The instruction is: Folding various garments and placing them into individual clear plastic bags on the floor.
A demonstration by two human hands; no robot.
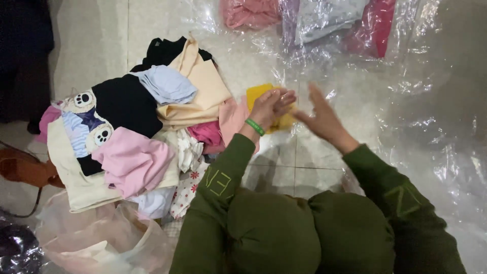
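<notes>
Tiled floor (91, 45) under plastic: beside the clothes pile (127, 132), left hand (271, 105) grips a yellow cloth (258, 94); right hand (320, 117) hovers open, empty, seemingly mid-fold; smoothing flat likely follows.

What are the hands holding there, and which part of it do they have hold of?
The left hand grips a yellow garment at its right edge, fingers curled over it. The right hand is open and flat beside it, holding nothing.

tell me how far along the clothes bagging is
Done, it seems: several folded garments already sealed in clear plastic bags at the top. In hand: the left hand and right hand are on a folded yellow garment over the clear plastic sheet. Left: a large heap of mixed loose clothes beside them.
</notes>
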